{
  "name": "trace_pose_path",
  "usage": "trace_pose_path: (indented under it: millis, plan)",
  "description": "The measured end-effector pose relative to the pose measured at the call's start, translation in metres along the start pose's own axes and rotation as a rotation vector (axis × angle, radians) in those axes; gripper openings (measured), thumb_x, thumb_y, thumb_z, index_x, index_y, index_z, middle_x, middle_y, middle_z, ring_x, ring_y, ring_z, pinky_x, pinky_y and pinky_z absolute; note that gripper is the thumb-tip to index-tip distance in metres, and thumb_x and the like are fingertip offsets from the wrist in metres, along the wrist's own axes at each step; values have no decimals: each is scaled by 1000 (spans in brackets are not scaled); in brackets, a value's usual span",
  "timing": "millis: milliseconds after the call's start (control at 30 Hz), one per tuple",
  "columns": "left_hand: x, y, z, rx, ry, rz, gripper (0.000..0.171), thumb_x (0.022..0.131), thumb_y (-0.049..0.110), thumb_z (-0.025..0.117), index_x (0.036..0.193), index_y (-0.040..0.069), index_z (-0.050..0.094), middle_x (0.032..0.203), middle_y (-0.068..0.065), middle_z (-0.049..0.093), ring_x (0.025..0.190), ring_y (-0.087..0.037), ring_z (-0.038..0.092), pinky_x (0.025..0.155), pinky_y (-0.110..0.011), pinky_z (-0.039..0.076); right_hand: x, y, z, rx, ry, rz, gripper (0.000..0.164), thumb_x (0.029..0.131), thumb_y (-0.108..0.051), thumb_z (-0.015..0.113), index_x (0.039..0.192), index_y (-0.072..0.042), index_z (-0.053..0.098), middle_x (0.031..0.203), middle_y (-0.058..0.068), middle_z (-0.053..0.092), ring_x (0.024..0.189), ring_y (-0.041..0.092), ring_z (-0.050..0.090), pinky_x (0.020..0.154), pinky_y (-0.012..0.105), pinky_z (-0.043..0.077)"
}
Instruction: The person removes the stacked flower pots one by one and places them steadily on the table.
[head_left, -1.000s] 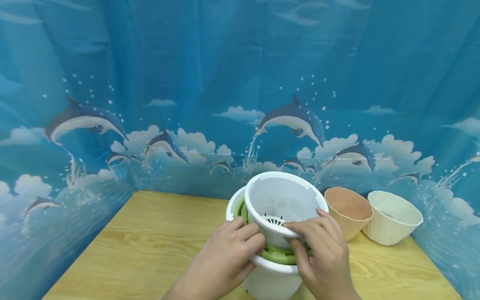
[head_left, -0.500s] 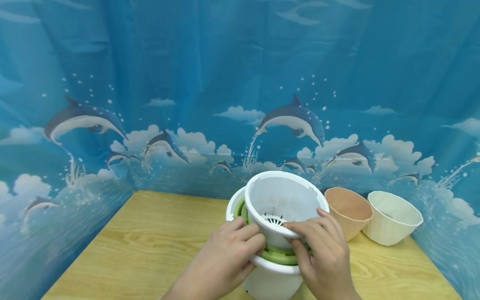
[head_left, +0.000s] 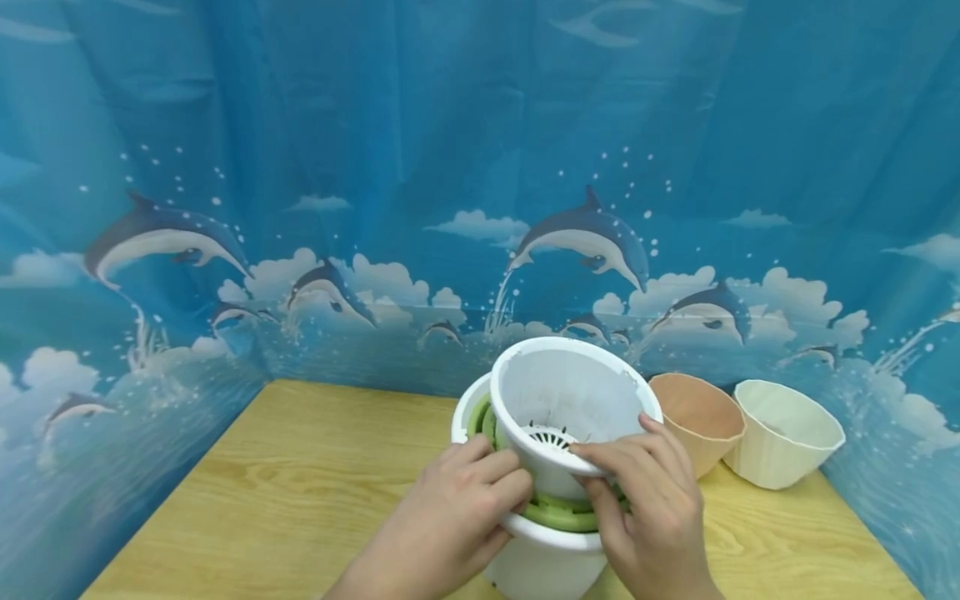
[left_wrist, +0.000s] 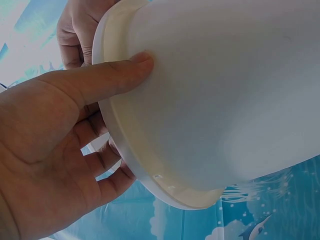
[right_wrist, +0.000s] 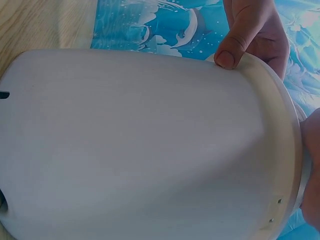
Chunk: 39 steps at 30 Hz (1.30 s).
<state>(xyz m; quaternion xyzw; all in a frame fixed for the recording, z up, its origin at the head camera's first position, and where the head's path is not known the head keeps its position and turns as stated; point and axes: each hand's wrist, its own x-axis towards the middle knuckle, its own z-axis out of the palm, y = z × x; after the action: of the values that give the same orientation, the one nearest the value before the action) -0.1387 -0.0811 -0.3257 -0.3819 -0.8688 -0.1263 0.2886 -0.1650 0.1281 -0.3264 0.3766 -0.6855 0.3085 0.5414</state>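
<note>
A large white flower pot [head_left: 551, 567] stands on the table with green pots [head_left: 558, 517] nested inside it. A smaller white pot [head_left: 577, 383] with a slotted bottom sits tilted in the top of the stack. My left hand [head_left: 461, 508] grips the large pot's rim, its thumb [left_wrist: 115, 80] against the outer wall and its fingers over the edge. With the thumb below and fingers above, my right hand [head_left: 648, 500] pinches the near rim of the smaller white pot. How deep that pot sits is hidden.
An orange-brown faceted pot [head_left: 697, 408] and a cream faceted pot [head_left: 787, 425] stand at the back right of the wooden table [head_left: 300, 475]. A blue dolphin-print curtain [head_left: 420, 167] hangs right behind the table edge.
The smaller white pot has shifted slightly up and to the right, and my right hand has moved a little with it. My left hand stays almost in place on the large pot's rim.
</note>
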Motion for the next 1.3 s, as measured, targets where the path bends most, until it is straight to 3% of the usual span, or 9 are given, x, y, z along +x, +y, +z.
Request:
trace_pose_path:
  millis: [700, 933, 1300]
  plan:
    - [1, -1, 0, -24, 11, -2, 20, 80, 20, 81, 87, 25, 63, 93, 15, 62, 81, -8, 48, 71, -24, 45, 6, -3, 2, 1, 61, -36, 36, 98, -31, 61, 84, -1, 73, 73, 8, 67, 73, 23, 55, 113, 36, 36]
    - [2, -1, 0, -24, 5, 4, 19, 80, 20, 80, 88, 25, 64, 98, 15, 65, 83, -9, 50, 73, -24, 46, 10, -4, 2, 20, 122, -86, 36, 99, -27, 61, 80, 1, 72, 71, 9, 66, 71, 24, 54, 111, 37, 37]
    - [0, -2, -1, -24, -7, 3, 20, 80, 19, 80, 91, 25, 65, 101, 15, 65, 86, -9, 52, 74, -25, 47, 11, -6, 2, 25, 125, -86, 37, 99, -27, 61, 79, 2, 71, 71, 10, 66, 71, 25, 53, 111, 35, 37]
